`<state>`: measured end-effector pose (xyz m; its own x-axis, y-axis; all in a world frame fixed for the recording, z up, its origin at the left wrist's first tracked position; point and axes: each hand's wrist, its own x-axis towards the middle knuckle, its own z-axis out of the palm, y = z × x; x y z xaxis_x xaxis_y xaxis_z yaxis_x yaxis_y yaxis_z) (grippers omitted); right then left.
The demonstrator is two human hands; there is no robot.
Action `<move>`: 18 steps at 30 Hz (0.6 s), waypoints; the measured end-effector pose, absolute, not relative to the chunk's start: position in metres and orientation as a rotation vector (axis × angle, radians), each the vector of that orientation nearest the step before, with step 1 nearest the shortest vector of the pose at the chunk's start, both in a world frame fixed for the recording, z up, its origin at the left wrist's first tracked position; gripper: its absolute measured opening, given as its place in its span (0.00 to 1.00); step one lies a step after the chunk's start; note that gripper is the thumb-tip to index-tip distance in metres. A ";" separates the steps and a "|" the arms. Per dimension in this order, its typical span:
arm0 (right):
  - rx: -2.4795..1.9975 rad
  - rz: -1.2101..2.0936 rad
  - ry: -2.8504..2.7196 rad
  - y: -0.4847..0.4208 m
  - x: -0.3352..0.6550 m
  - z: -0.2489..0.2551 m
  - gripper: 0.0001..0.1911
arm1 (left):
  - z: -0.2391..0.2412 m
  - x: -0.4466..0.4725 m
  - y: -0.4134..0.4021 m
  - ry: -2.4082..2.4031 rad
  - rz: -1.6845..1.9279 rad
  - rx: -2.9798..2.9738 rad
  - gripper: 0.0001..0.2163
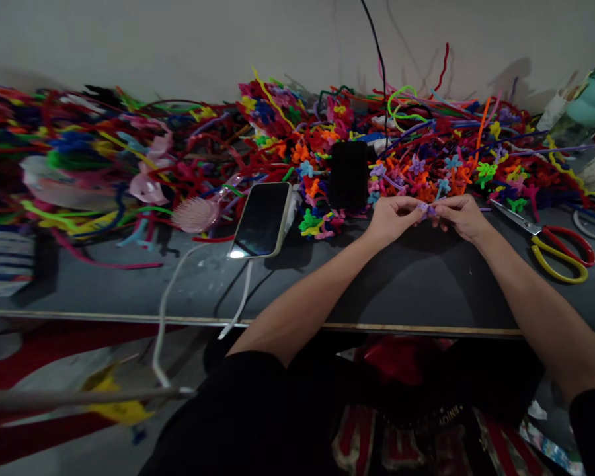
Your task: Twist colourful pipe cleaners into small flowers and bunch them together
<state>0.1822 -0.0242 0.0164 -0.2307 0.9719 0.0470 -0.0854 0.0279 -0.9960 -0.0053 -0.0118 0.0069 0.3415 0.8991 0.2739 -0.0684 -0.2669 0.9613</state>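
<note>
Between the fingertips of both hands is a small purple pipe-cleaner flower [426, 210]. My left hand [395, 215] pinches it from the left, thumb and forefinger closed. From the other side my right hand [460, 215] pinches it too, and a thin purple stem runs out to the right past that hand. The fingers hide part of the flower. Just beyond the hands lies a heap of pipe-cleaner flowers [416, 175] in orange, purple, blue and green. A dark phone-like rectangle [348, 175] stands left of my left hand.
Scissors [558, 248] with red and yellow handles lie right of my right hand. A phone [262, 221] with a white cable and a pink hairbrush [196, 215] are to the left. Loose pipe cleaners [178, 142] pile along the wall. The table edge [401, 328] runs beneath my forearms.
</note>
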 end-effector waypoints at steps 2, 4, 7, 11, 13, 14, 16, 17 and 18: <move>-0.987 1.411 -1.335 -0.024 0.183 0.017 0.20 | 0.007 -0.005 -0.012 0.776 1.143 1.543 0.20; -0.977 1.429 -1.331 -0.023 0.184 0.017 0.20 | 0.008 -0.005 -0.013 0.780 1.138 1.546 0.19; -0.978 1.424 -1.364 -0.023 0.185 0.016 0.20 | 0.008 -0.005 -0.013 0.787 1.114 1.554 0.18; -1.006 1.283 -1.450 -0.023 0.182 0.015 0.20 | 0.009 -0.006 -0.015 0.809 1.084 1.576 0.16; -1.002 1.132 -1.505 -0.025 0.179 0.016 0.20 | 0.009 -0.006 -0.017 0.835 1.089 1.612 0.13; -1.004 1.036 -1.539 -0.026 0.178 0.017 0.19 | 0.009 -0.007 -0.018 0.852 1.101 1.635 0.11; -1.038 0.823 -1.594 -0.028 0.176 0.018 0.19 | 0.009 -0.007 -0.019 0.896 1.141 1.675 0.08; -1.071 0.721 -1.607 -0.029 0.176 0.018 0.20 | 0.009 -0.006 -0.019 0.920 1.160 1.690 0.08; -1.108 0.634 -1.606 -0.030 0.176 0.019 0.22 | 0.009 -0.006 -0.018 0.945 1.176 1.702 0.07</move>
